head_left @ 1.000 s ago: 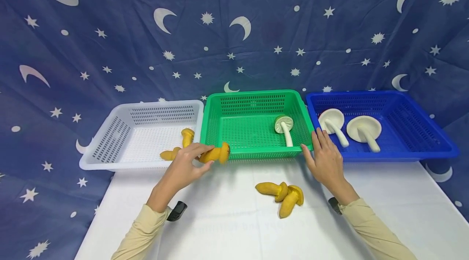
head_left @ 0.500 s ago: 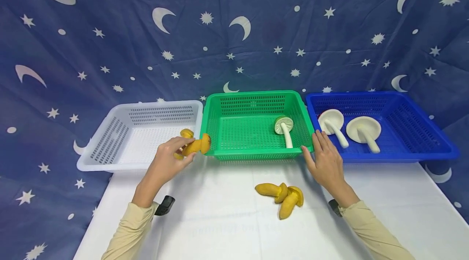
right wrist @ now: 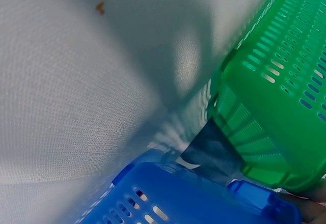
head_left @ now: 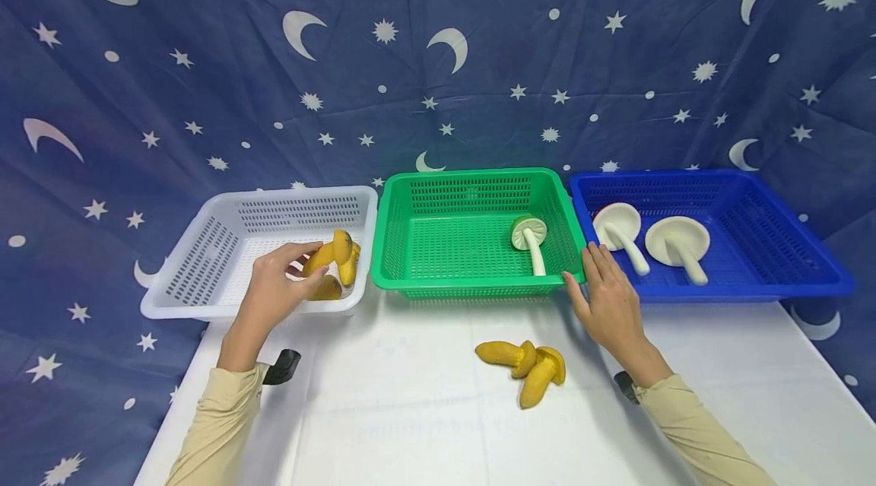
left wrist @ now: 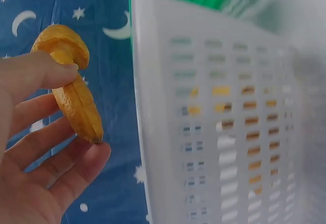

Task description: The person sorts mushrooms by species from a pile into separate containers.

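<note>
Over the white basket, the left hand pinches one yellow mushroom; two others lie inside, two more on the table. The green basket holds one pale-stemmed mushroom, the blue basket two pale mushrooms. The right hand, fingers extended, touches the green basket.

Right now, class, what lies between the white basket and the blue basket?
The green basket, holding one mushroom, stands between the white basket and the blue basket; the head view shows this.
</note>
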Demonstrator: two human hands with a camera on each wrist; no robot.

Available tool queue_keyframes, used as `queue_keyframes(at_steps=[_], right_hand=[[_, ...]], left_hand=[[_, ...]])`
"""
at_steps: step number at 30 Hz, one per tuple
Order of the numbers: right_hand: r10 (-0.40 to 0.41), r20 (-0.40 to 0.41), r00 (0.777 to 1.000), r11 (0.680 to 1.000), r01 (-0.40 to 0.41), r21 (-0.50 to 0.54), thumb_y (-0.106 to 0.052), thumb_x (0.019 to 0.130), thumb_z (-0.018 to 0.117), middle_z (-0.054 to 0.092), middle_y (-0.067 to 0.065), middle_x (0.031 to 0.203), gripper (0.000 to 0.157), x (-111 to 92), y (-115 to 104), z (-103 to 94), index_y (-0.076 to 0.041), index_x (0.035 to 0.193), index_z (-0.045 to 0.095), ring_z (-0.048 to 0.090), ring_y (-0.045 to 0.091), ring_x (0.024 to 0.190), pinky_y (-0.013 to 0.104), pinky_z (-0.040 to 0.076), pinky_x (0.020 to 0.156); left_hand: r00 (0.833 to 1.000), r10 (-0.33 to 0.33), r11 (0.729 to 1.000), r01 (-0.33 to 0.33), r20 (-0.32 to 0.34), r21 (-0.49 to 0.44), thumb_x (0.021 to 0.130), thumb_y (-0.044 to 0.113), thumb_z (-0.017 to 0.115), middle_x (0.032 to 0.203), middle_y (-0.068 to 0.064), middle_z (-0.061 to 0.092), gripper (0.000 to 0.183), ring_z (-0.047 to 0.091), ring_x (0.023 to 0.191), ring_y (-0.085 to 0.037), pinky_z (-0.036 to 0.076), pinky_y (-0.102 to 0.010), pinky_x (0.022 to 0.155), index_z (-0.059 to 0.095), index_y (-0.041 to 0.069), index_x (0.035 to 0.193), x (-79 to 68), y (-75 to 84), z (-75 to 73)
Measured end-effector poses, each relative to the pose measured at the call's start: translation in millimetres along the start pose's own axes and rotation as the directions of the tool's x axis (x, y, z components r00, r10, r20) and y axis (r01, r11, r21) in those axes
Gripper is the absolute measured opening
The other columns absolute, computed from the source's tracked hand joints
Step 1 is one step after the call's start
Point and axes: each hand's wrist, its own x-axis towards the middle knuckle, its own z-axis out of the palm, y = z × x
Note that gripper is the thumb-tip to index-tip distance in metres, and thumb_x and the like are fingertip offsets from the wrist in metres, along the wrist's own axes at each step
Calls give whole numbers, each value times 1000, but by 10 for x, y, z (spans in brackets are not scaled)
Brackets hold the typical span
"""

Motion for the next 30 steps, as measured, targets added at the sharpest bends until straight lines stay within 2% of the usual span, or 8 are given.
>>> queue_keyframes(at_steps=[5,11,15,22,30], right_hand=[[0,3,1000,1000,0,9,-36,86,51,42,21,129,56,1,2,2,6,123,46,33,33,123,49,30,97],[-2,3,1000,1000,2,0,-36,86,51,42,21,129,56,-1,9,4,6,123,46,35,35,121,46,28,99],[-1,4,1000,1000,1,-6,-36,85,52,42,21,129,56,-6,12,9,6,123,46,35,35,121,47,29,98],[2,1,1000,1000,-2,-8,-35,85,53,42,21,129,56,-8,1,6,6,122,47,35,34,122,50,31,96],[-5,-12,1000,1000,5,-6,-35,85,53,43,21,128,56,-9,3,3,6,122,47,35,34,121,50,32,95]], left_hand=[[999,-30,999,31,-41,20,71,9,70,87,-10,63,36,59,75,-22,52,-35,58,63,3,105,18,-148,-98],[991,-114,993,117,-66,32,72,12,70,87,-10,63,35,59,75,-21,51,-33,61,64,4,105,18,-333,-133],[985,-163,985,165,-53,44,73,14,70,88,-12,63,34,59,77,-24,51,-33,63,63,3,105,2,-420,-121],[976,-216,974,217,-31,61,73,13,69,89,-16,63,35,59,76,-29,50,-40,63,63,0,105,-17,-518,-93],[943,-330,939,323,47,120,77,18,67,93,-19,62,37,57,82,-32,49,-42,65,60,0,109,-23,-691,-106]])
